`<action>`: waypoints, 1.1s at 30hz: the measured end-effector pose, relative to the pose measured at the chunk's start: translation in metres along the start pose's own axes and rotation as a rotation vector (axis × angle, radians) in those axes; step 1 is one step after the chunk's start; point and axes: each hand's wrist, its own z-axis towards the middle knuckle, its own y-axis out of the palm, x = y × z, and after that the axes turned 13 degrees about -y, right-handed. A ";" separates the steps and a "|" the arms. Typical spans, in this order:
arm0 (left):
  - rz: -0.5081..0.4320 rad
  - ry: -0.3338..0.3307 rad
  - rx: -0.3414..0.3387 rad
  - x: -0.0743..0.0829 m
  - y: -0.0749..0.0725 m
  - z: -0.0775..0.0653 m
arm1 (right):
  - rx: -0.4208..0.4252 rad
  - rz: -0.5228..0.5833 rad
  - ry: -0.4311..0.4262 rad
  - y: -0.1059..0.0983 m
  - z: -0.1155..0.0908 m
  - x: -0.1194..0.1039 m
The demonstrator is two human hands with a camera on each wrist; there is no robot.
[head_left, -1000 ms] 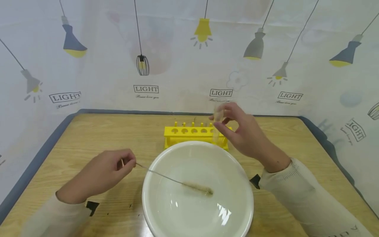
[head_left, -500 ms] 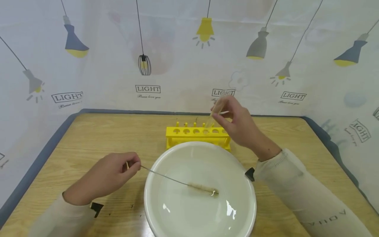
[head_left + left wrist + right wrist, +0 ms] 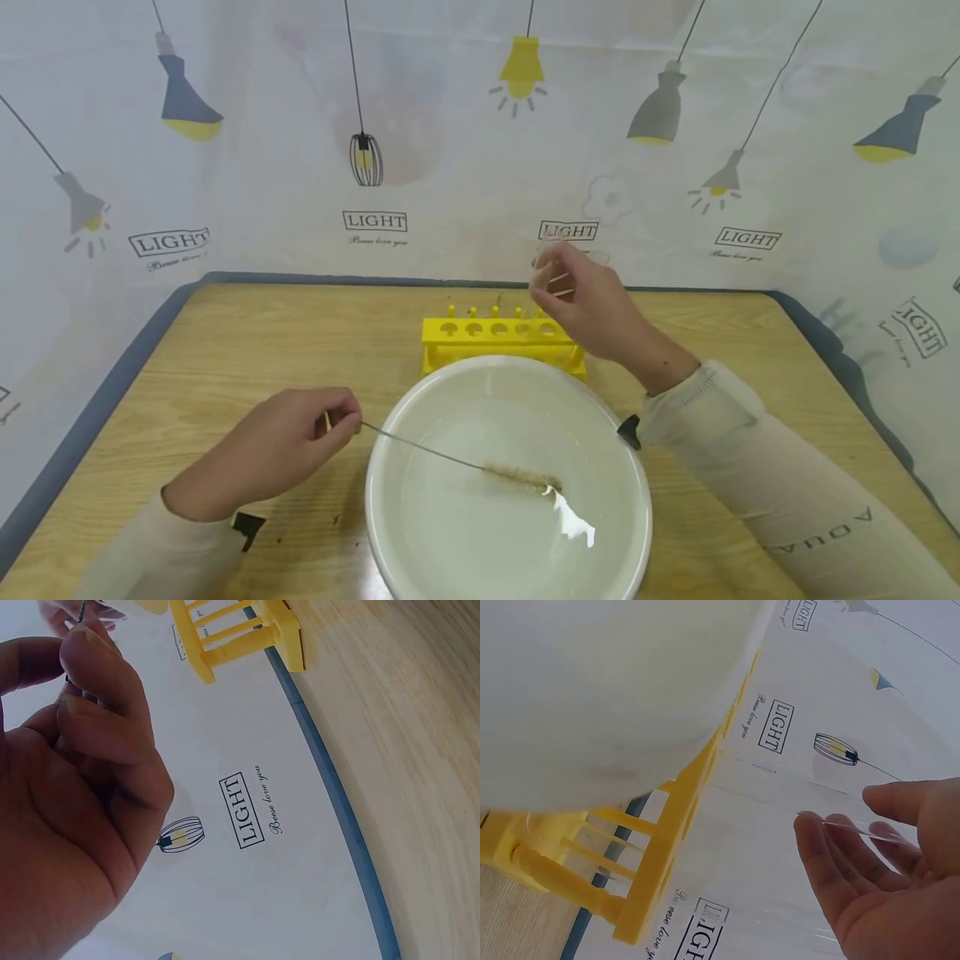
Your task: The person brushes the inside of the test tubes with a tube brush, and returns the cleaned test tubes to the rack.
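Observation:
My left hand [image 3: 270, 450] pinches the thin twisted-wire handle [image 3: 81, 613] of a test tube brush. Its beige bristle head [image 3: 521, 477] lies low inside a large white basin [image 3: 386, 517], among bright reflections. Beyond the basin, my right hand [image 3: 592, 308] holds a clear test tube [image 3: 531, 321] between thumb and fingers, over the right part of a yellow test tube rack [image 3: 450, 337]. In the right wrist view the transparent test tube [image 3: 840, 820] is faint against the printed backdrop, with thumb and fingertips on either side of it. The tube's lower end overlaps the rack.
The wooden table [image 3: 300, 333] carries the basin and, just behind it, the rack with a row of round holes and upright pegs. A white backdrop [image 3: 465, 167] printed with lamps and LIGHT labels closes off the back and sides. The basin's front is cut off by the frame.
My right hand has moved slightly left with the test tube, which tilted and now stands more upright over the rack. My left hand and the brush have shifted a little right.

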 end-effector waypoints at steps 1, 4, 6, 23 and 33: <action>0.000 -0.001 -0.001 0.000 0.000 0.000 | -0.007 -0.006 0.020 0.001 0.000 0.000; -0.005 -0.002 -0.008 0.001 0.000 -0.001 | -0.030 -0.020 0.092 0.002 0.001 -0.002; 0.000 -0.001 -0.010 0.001 0.000 -0.002 | -0.049 -0.021 0.137 0.003 0.002 -0.002; 0.022 -0.002 -0.021 0.002 0.000 -0.002 | -0.186 0.019 0.267 0.008 0.005 0.001; 0.013 0.006 -0.030 0.002 0.001 0.000 | -0.179 -0.068 0.226 -0.010 -0.030 -0.005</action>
